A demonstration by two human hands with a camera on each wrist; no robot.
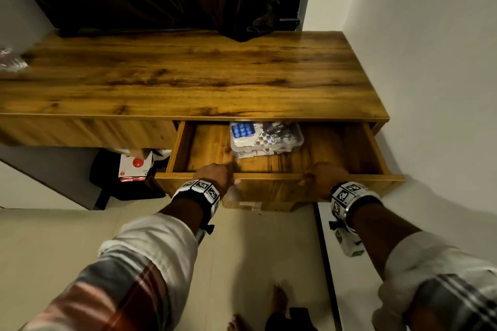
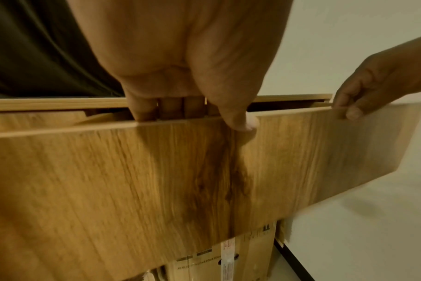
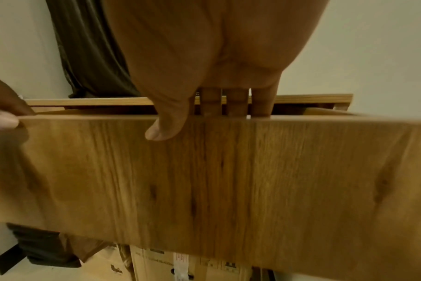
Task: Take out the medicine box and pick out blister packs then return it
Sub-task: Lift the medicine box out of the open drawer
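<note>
The wooden bench (image 1: 188, 75) stands against the wall, and its drawer (image 1: 282, 166) is pulled out. My left hand (image 1: 213, 173) and my right hand (image 1: 326, 173) both grasp the top edge of the drawer front (image 2: 156, 180), fingers (image 3: 236, 103) hooked inside and thumbs outside. The clear medicine box (image 1: 265, 138) lies at the back of the drawer, with blister packs (image 1: 242, 130) inside it, one blue. Under the drawer is a carton (image 3: 204, 264); its printing is too blurred to read.
</note>
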